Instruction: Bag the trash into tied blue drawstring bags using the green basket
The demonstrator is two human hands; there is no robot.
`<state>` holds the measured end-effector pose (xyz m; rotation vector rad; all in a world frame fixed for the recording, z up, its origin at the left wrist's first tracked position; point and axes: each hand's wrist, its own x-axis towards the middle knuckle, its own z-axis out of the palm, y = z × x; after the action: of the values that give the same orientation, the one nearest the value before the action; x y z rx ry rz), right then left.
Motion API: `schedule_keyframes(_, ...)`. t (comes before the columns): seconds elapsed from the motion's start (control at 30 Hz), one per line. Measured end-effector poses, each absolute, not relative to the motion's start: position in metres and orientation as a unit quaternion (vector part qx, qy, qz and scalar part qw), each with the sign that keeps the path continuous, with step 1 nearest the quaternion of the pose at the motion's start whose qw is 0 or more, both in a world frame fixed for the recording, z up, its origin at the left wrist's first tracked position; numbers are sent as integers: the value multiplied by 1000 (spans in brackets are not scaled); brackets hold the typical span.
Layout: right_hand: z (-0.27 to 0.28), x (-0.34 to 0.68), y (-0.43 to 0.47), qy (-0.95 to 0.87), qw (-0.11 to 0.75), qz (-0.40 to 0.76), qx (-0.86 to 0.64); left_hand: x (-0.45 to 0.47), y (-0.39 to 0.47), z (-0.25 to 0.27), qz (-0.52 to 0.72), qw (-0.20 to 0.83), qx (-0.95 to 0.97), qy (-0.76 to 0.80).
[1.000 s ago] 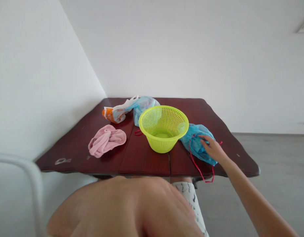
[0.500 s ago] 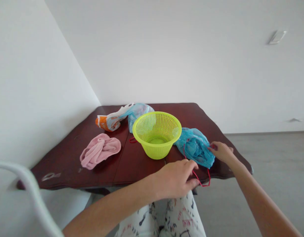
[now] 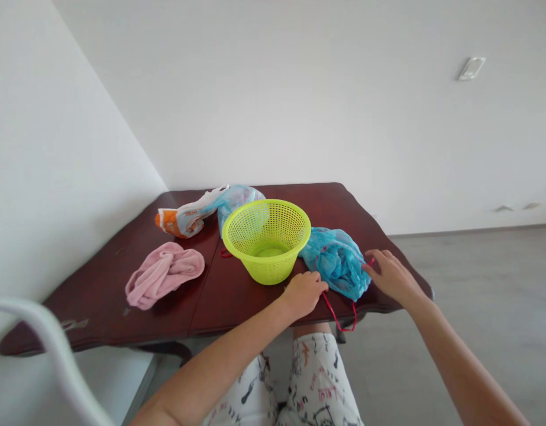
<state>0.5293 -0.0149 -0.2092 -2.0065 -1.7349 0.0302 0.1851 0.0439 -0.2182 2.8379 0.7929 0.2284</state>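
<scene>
A crumpled blue plastic bag (image 3: 339,263) lies near the front right of the table, with a red drawstring (image 3: 339,326) looping over the table edge. My left hand (image 3: 304,294) is closed on the drawstring at the bag's near left side. At the bag's right side, my right hand (image 3: 390,275) pinches a short red piece of the drawstring between thumb and fingers. Just left of the bag stands a yellow-green plastic basket (image 3: 273,269), upright with nothing visible inside.
The dark wooden table (image 3: 175,313) carries a folded pink cloth (image 3: 164,275) at left. Behind the basket lie an orange-and-white plastic bag (image 3: 179,222) and a pale blue bag (image 3: 237,201). A blurred white curved tube (image 3: 55,349) crosses the lower left.
My left hand has moved up and closed on the red drawstring from a looser pose. My right hand has drawn slightly off the bag's edge. The view has shifted right.
</scene>
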Motion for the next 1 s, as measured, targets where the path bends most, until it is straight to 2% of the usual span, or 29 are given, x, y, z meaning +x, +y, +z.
schedule_keyframes(0.07,-226,531,-16,-627,205,-23,-751,183,41,-221,86,101,957,256)
schedule_keyframes(0.2,-238,536,-12,-618,212,-38,-756,176,35,-222,106,119,959,234)
schedule_keyframes(0.43,-187,518,-12,-665,293,-60,-685,157,30,-218,140,154,961,181)
schedule_keyframes(0.57,-166,487,-17,-709,332,77,-617,160,27,-226,120,180,963,164)
schedule_keyframes(0.67,-165,459,-26,-719,332,188,-581,166,23,-231,138,235,947,173)
schedule_keyframes(0.83,-172,416,-51,-760,315,285,-491,164,15,-225,201,309,902,223)
schedule_keyframes(1.0,-180,395,-71,-713,374,353,-477,151,13,-215,256,346,881,197)
